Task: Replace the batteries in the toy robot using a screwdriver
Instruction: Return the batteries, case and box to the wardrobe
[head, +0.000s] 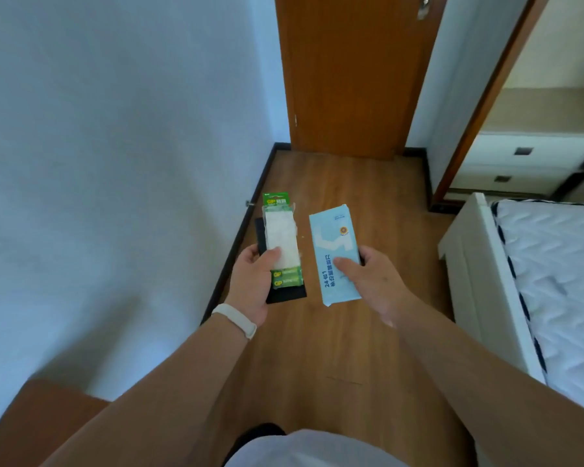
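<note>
The left hand (250,281), a white wristband (235,319) at its wrist, grips a green battery pack (282,237) stacked on a flat black case (285,294), with the thumb pressed across the pack's clear front and the fingers curled beneath; the pack's green header juts past the case's far edge. The right hand (371,281) holds a pale blue screwdriver-set box (334,254) just beside the pack but apart from it, thumb flat on its printed face and fingers wrapped round its right edge. Both are held above a wooden floor (344,197), with a white wall (115,146) to the left, a brown door (348,79) ahead and a bed (553,264) to the right
</note>
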Demonstrator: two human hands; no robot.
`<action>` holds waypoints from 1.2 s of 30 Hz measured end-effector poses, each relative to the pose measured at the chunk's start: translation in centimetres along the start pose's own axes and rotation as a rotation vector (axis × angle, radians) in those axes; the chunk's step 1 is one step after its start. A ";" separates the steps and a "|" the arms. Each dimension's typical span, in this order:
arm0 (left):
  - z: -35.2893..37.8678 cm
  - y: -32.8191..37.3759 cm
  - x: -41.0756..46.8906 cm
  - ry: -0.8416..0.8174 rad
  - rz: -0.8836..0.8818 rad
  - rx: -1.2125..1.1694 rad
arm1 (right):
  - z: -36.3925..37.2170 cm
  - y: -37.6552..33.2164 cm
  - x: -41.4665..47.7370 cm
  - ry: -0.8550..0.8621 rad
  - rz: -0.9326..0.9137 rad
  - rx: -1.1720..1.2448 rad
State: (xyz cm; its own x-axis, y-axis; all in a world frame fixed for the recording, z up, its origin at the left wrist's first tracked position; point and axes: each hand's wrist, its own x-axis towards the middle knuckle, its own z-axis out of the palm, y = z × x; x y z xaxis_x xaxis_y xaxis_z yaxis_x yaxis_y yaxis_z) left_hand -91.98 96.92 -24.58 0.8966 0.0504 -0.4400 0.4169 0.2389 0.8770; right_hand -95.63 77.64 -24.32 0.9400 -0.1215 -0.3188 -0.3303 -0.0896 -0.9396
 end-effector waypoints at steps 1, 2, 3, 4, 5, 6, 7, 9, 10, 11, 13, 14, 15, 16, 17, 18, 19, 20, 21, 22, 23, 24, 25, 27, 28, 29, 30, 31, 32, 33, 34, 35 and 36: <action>1.1 0.2 0.9 -0.019 -0.004 0.014 | -0.9 -0.1 0.6 0.024 0.004 0.003; 2.1 0.3 1.8 -0.039 -0.005 0.029 | -1.6 -0.1 1.2 0.046 0.010 0.003; 3.1 0.5 2.6 -0.057 -0.007 0.039 | -2.3 -0.1 1.8 0.066 0.019 0.004; 3.9 0.6 3.6 -0.072 -0.014 0.049 | -2.9 -0.2 2.5 0.088 0.028 0.006; 4.8 0.7 4.6 -0.087 -0.025 0.057 | -3.5 -0.2 3.2 0.111 0.038 0.008; 5.6 0.8 5.7 -0.100 -0.035 0.068 | -4.0 -0.3 4.0 0.135 0.049 0.008; 6.3 0.9 6.9 -0.116 -0.044 0.078 | -4.5 -0.4 4.9 0.157 0.059 0.008; 7.9 1.3 9.5 -0.151 -0.056 0.086 | -5.2 -0.7 6.8 0.196 0.078 -0.003; 8.7 1.6 10.9 -0.173 -0.064 0.083 | -5.6 -0.9 7.9 0.217 0.087 -0.011; 9.5 2.0 12.5 -0.194 -0.070 0.081 | -5.8 -1.2 9.1 0.238 0.094 -0.017; 10.8 3.0 15.6 -0.238 -0.087 0.093 | -6.1 -2.0 11.7 0.283 0.112 -0.032; 11.4 3.6 17.2 -0.260 -0.097 0.103 | -6.1 -2.4 13.0 0.306 0.127 -0.034; 12.0 4.3 18.9 -0.283 -0.104 0.111 | -6.1 -3.0 14.3 0.327 0.140 -0.027; 12.6 4.9 20.6 -0.303 -0.109 0.119 | -6.2 -3.5 15.7 0.346 0.152 -0.019; 13.1 5.7 22.1 -0.319 -0.112 0.128 | -6.2 -4.2 16.9 0.360 0.163 -0.014; 13.7 6.4 23.6 -0.336 -0.112 0.139 | -6.2 -4.7 18.3 0.374 0.171 -0.015; 14.3 7.1 25.2 -0.354 -0.115 0.147 | -6.3 -5.2 19.6 0.391 0.178 -0.019; 14.9 7.8 26.7 -0.374 -0.118 0.154 | -6.4 -5.7 20.9 0.413 0.186 -0.025; 15.5 8.5 28.3 -0.395 -0.118 0.164 | -6.5 -6.2 22.1 0.436 0.197 -0.025; 16.2 9.1 29.7 -0.417 -0.115 0.178 | -6.7 -6.6 23.3 0.459 0.204 -0.018; 16.9 9.7 31.0 -0.435 -0.109 0.186 | -6.9 -7.0 24.3 0.479 0.203 -0.002; 17.6 10.1 32.1 -0.450 -0.106 0.188 | -7.2 -7.3 25.2 0.494 0.200 0.016; 18.3 10.4 33.2 -0.459 -0.109 0.192 | -7.4 -7.5 26.0 0.508 0.202 0.032; 19.8 10.7 34.7 -0.479 -0.118 0.211 | -8.1 -7.7 27.1 0.541 0.220 0.059; 20.7 10.9 35.4 -0.493 -0.121 0.224 | -8.6 -7.7 27.8 0.559 0.228 0.069; 21.6 11.0 36.0 -0.516 -0.123 0.233 | -9.2 -7.7 28.3 0.574 0.234 0.076; 22.6 11.1 36.7 -0.540 -0.127 0.240 | -10.0 -7.7 28.9 0.588 0.237 0.079; 23.6 11.1 37.3 -0.561 -0.125 0.247 | -10.8 -7.8 29.5 0.604 0.238 0.081; 24.6 11.1 37.8 -0.579 -0.118 0.255 | -11.7 -7.8 30.1 0.624 0.238 0.081; 25.7 11.0 38.3 -0.593 -0.113 0.266 | -12.6 -7.7 30.7 0.646 0.242 0.084; 26.8 10.9 38.7 -0.608 -0.117 0.279 | -13.5 -7.6 31.3 0.665 0.248 0.090; 27.9 10.7 39.2 -0.621 -0.125 0.292 | -14.4 -7.4 31.9 0.677 0.253 0.094; 29.1 10.5 39.8 -0.635 -0.134 0.305 | -15.3 -7.2 32.7 0.683 0.261 0.099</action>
State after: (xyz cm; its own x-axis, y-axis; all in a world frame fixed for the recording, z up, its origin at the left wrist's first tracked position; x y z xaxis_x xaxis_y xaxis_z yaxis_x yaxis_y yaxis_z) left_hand -47.57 73.22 -27.25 0.7099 -0.5565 -0.4317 0.4695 -0.0830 0.8790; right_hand -63.86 59.16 -26.06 0.5584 -0.7183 -0.4150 -0.4960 0.1119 -0.8611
